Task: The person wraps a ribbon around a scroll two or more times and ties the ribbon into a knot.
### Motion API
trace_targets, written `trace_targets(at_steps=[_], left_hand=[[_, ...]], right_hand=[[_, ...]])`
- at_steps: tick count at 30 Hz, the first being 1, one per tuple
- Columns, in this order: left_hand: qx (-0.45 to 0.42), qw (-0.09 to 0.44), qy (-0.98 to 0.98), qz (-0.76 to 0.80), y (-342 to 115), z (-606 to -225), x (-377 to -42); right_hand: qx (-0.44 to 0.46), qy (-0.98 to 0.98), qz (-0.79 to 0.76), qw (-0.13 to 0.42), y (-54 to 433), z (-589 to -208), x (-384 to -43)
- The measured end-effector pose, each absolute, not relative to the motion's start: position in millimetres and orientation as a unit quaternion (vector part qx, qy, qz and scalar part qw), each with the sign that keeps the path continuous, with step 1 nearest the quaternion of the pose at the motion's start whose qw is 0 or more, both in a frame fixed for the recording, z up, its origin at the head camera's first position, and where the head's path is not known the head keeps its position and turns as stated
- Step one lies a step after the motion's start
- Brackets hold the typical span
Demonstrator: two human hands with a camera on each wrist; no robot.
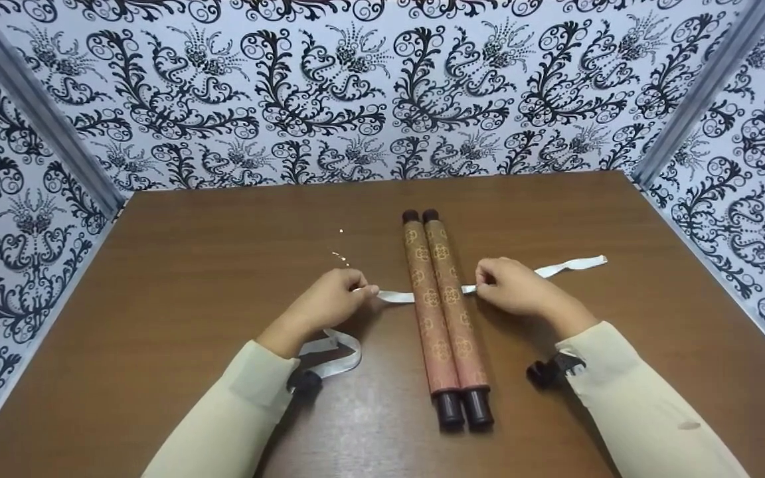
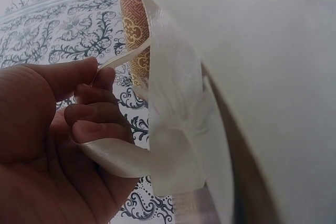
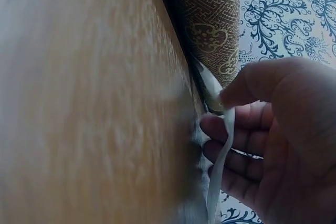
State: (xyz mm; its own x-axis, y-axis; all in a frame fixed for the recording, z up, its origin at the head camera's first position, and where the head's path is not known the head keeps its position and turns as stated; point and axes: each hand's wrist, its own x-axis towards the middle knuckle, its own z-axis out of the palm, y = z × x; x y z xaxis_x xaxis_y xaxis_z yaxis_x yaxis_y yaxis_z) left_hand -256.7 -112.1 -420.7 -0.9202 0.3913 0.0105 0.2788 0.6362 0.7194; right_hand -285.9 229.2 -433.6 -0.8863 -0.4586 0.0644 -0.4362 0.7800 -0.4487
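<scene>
Two rolled scrolls (image 1: 440, 305) in red-gold patterned cloth, with dark end knobs, lie side by side on the table. A white ribbon (image 1: 396, 297) runs beneath them and comes out on both sides. To their left, my left hand (image 1: 329, 299) pinches the ribbon between thumb and forefinger; in the left wrist view its slack (image 2: 118, 158) loops past the curled fingers. On the other side, close to the scrolls, my right hand (image 1: 515, 285) pinches the ribbon (image 3: 227, 121) with thumb and fingers. Its loose end (image 1: 572, 265) trails off to the right.
The brown wooden table (image 1: 223, 232) is bordered by white panels with black scrollwork (image 1: 356, 86) at the back and sides. A loose fold of ribbon (image 1: 342, 358) lies by the left cuff. Dark wrist devices (image 1: 545, 373) sit at both sleeves.
</scene>
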Motion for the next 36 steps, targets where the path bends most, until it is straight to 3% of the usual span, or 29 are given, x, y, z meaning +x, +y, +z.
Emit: trace_targets(at_steps=[17,36], left_hand=[[0.178,0.083,0.903,0.381,-111.9,-421.9,-257.4],[0.169,0.093,0.899,0.394,-112.6,-419.7,-257.5]], right_hand=[[-0.207,0.954,-0.208,0.062,234.9,-428.8,-285.6],[-0.180,0.955,-0.224,0.067,284.2,-422.1,-298.9]])
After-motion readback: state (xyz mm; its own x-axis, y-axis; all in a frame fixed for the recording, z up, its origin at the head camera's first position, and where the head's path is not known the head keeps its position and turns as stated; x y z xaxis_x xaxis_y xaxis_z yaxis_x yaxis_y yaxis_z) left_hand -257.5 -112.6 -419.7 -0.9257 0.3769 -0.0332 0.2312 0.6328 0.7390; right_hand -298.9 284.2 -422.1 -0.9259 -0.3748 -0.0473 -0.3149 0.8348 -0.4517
